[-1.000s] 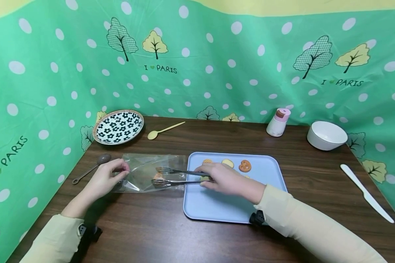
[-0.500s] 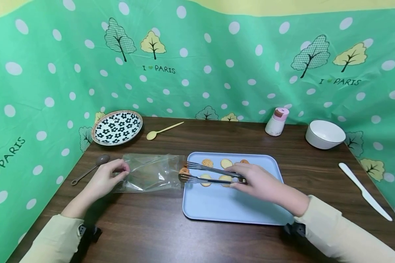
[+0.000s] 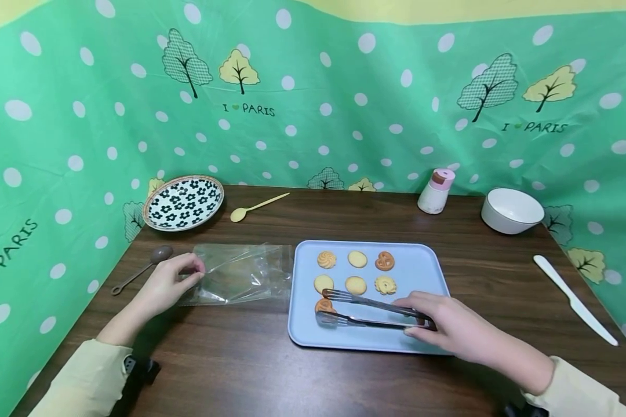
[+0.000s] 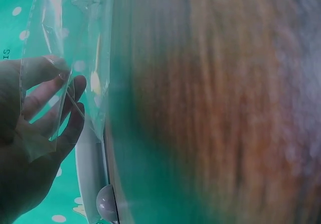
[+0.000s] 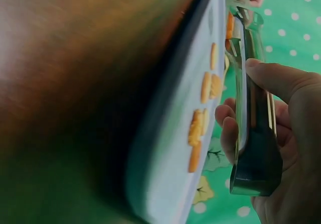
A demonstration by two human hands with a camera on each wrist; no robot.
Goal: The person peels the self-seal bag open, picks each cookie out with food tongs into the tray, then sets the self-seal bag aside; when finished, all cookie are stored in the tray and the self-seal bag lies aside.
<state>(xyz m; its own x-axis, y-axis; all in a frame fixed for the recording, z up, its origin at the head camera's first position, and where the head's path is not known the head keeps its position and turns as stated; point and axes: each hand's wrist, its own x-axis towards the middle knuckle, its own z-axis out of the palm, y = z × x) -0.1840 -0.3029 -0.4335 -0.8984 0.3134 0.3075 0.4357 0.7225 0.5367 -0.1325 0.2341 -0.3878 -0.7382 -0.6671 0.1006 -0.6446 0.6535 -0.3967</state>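
My left hand (image 3: pixel 169 281) pinches one edge of a clear plastic bag (image 3: pixel 242 272) between thumb and fingers; the left wrist view shows the film across the fingers. Nothing shows inside the bag. My right hand (image 3: pixel 443 321) holds dark tongs (image 3: pixel 381 303), thumb on one arm and fingers round the other. Between the tong tips is a brown cookie (image 3: pixel 324 305), over the left front of a pale blue tray (image 3: pixel 365 335). The right wrist view does not plainly show how firmly the tips grip it. Behind the tongs, several cookies (image 3: pixel 356 285) lie in two rows on the tray.
A brown spoon (image 3: pixel 161 253) lies beside my left hand. At the back are a flower-patterned plate (image 3: pixel 185 204), a yellow spoon (image 3: pixel 238 215), a pink-topped shaker (image 3: pixel 436 192) and a white bowl (image 3: pixel 512 211). A white knife (image 3: pixel 576 301) lies at the right.
My right hand has drawn the tongs out of the bag, rightward and toward me over the tray, the brown cookie coming along between the tips. My left hand stays at the bag's edge.
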